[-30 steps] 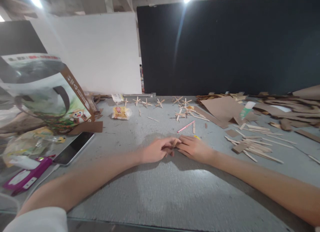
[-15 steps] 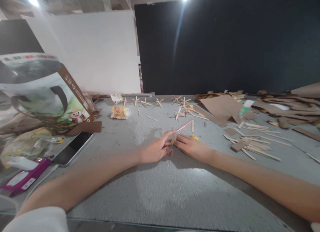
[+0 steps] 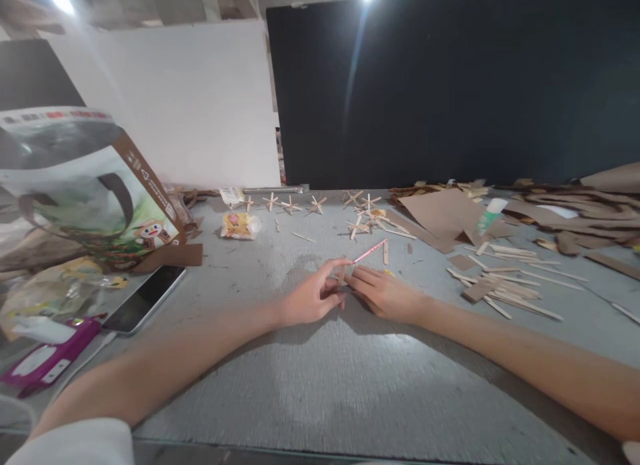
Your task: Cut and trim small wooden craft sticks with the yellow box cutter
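Left hand has been widened around a light-looking stick, best pinched mid-length; whether it's gripped there, or by the right hand, cannot be told.

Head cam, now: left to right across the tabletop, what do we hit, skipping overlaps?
Purple object → phone → yellow packet → left hand → right hand → pile of wooden sticks.
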`<action>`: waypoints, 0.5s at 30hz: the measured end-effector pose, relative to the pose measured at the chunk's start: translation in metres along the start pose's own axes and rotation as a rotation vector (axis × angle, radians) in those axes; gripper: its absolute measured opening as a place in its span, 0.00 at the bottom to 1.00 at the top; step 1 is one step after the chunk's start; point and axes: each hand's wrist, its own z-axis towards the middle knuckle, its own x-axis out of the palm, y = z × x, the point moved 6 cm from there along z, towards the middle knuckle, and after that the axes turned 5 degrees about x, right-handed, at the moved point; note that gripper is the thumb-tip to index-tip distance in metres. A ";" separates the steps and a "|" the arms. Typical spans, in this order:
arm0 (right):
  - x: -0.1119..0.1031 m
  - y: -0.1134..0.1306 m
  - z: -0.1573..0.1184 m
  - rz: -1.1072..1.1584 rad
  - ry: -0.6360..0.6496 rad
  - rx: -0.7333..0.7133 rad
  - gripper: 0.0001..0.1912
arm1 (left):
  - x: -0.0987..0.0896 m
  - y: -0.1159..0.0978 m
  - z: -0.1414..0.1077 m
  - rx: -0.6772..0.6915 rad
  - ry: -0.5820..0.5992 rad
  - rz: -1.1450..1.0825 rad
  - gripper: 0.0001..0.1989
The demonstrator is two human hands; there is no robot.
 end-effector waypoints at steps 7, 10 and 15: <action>-0.004 0.004 -0.001 -0.057 -0.088 -0.073 0.23 | 0.001 0.005 0.002 -0.012 -0.006 -0.011 0.29; -0.006 0.005 -0.002 -0.056 -0.121 -0.070 0.22 | 0.000 0.006 0.002 -0.013 -0.015 -0.033 0.28; -0.013 0.007 -0.001 -0.027 -0.161 -0.076 0.15 | 0.000 0.003 0.001 0.011 -0.016 -0.057 0.27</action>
